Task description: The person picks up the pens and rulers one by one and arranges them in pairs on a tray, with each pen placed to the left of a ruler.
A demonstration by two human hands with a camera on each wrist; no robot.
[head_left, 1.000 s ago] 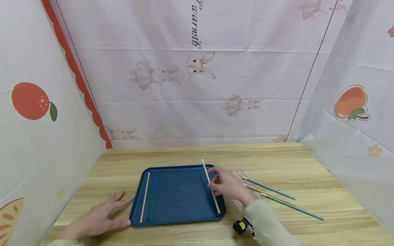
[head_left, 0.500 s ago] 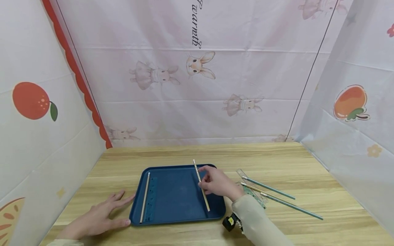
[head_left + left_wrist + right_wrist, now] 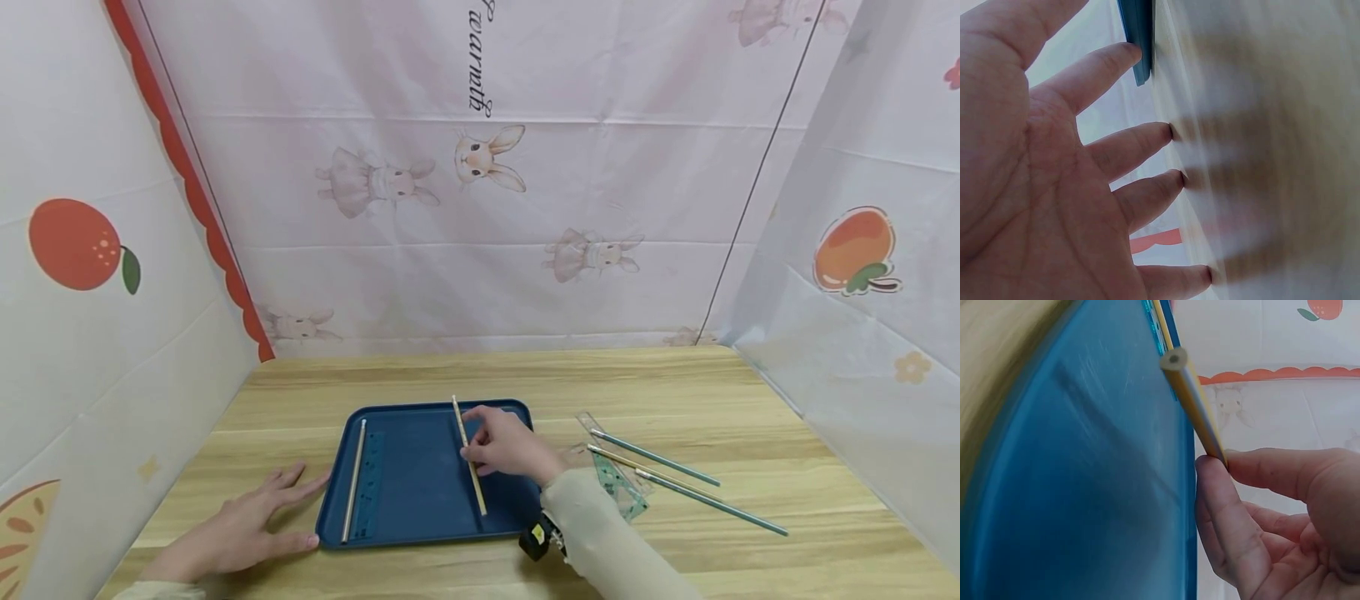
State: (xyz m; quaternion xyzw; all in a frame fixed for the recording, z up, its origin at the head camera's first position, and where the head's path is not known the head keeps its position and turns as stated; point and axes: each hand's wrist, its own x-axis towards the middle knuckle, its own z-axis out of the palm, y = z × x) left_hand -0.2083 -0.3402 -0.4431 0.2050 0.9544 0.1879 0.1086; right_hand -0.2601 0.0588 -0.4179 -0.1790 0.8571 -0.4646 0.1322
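My right hand [image 3: 504,443] pinches a yellow pencil [image 3: 470,465] between thumb and fingers, over the right part of the blue tray [image 3: 427,541]. In the right wrist view the pencil's flat unsharpened end [image 3: 1175,359] points toward the camera, and its shadow falls on the tray floor. Along the tray's left side lie another yellowish pencil [image 3: 354,483] and a blue-green translucent ruler [image 3: 368,485], side by side. My left hand [image 3: 243,527] is spread on the table with thumb and index finger at the tray's left edge; its fingertips [image 3: 1166,131] meet the wood in the left wrist view.
Right of the tray lie two teal pencils [image 3: 660,459] and a yellow one [image 3: 626,461], fanned out. Beneath their near ends are a green patterned drawing template [image 3: 618,486] and a clear ruler [image 3: 585,422]. Printed cloth walls [image 3: 420,292] enclose the wooden table.
My right hand has carried the pencil leftward across the tray, away from its right rim. The green template has come into sight from behind the arm. My left hand has stayed put.
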